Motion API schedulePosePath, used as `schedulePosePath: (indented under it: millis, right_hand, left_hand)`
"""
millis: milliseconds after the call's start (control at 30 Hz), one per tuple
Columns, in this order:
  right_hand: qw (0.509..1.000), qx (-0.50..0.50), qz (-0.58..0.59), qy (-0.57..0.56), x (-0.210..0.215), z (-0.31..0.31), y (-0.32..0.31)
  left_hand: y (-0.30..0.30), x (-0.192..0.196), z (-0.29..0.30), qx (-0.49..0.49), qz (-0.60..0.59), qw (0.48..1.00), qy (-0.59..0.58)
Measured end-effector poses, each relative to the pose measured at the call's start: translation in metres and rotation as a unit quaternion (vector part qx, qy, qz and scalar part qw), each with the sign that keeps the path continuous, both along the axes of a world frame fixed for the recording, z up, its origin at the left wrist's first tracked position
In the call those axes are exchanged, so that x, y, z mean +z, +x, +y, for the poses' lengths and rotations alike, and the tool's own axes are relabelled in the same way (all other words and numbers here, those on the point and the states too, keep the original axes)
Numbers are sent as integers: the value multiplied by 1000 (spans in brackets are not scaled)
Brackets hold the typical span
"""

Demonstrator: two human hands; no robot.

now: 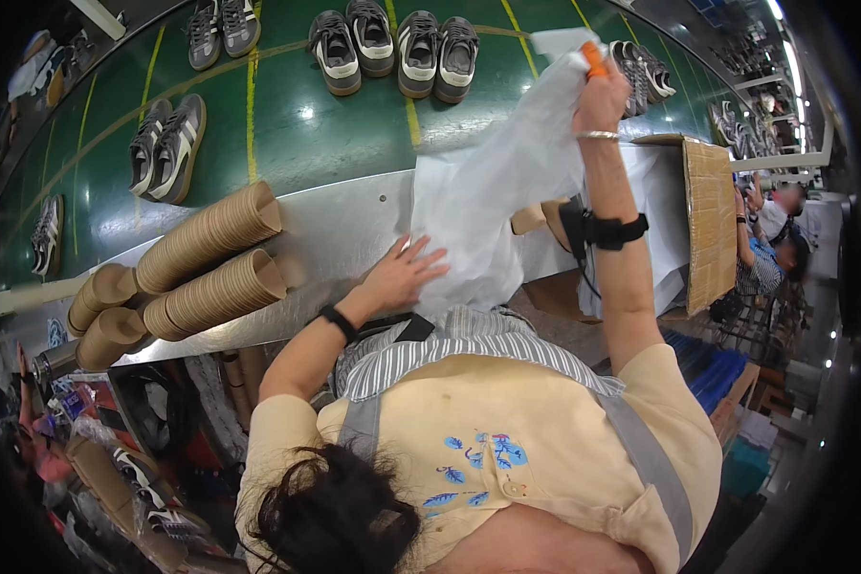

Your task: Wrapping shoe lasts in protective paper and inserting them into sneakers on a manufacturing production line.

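My right hand [600,94] is raised high, shut on the top edge of a thin white paper sheet [507,177]. An orange cover sits on one of its fingers, and a bracelet and a black strap are on that arm. The sheet hangs down to the steel worktop [330,234]. My left hand [407,273], fingers spread, lies flat on the sheet's lower part; a black band is on its wrist. A stack of white paper [662,182] lies to the right behind my raised arm.
Stacked brown paper cups [210,230] lie on their sides at the worktop's left. Beyond is a green conveyor belt [297,115] carrying pairs of grey sneakers [392,48]. A cardboard box [710,220] stands at the right, with another person [770,253] behind it.
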State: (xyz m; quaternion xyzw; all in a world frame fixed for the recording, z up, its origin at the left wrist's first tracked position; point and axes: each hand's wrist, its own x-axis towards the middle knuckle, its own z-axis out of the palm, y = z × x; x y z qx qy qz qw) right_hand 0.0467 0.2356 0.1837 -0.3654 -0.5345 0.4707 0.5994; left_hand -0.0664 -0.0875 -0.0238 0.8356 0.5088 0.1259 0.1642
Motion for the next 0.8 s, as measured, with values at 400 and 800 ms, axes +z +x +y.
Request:
schedulePosePath:
  millis: [400,800]
  right_hand:
    - [890,296,-303,171,-98,-125,-117]
    - [804,546,-195,-133,-156,-260,-213]
  left_hand:
    - [-68,75,-102,112,-154,953,-237]
    - [-210,146,-69,398,4,917,14]
